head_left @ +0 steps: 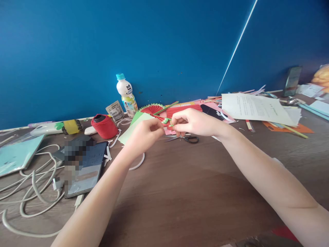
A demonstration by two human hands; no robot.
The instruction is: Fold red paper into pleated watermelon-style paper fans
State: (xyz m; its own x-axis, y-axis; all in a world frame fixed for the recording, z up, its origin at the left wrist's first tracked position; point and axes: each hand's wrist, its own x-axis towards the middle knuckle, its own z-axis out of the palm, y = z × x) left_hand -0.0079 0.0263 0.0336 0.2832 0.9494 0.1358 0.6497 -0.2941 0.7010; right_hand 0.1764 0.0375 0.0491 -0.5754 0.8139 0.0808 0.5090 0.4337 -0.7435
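In the head view my left hand (144, 133) and my right hand (191, 121) meet over the far middle of the table, fingers pinched. Between their fingertips is a small folded green and red paper piece (166, 120), partly hidden by the fingers. Just beyond lie a red pleated paper fan with a green edge (152, 109) and a flat red pleated paper (183, 109). Scissors with black handles (191, 139) rest on the table below my right hand. Light green paper sheets (137, 122) lie behind my left hand.
A drink bottle (127, 96) stands against the blue wall beside a red-wrapped roll (105, 127). At left are a tablet (89, 171), looped white cables (36, 188) and a teal packet (19, 154). At right, a printed sheet (257, 108) covers paper strips.
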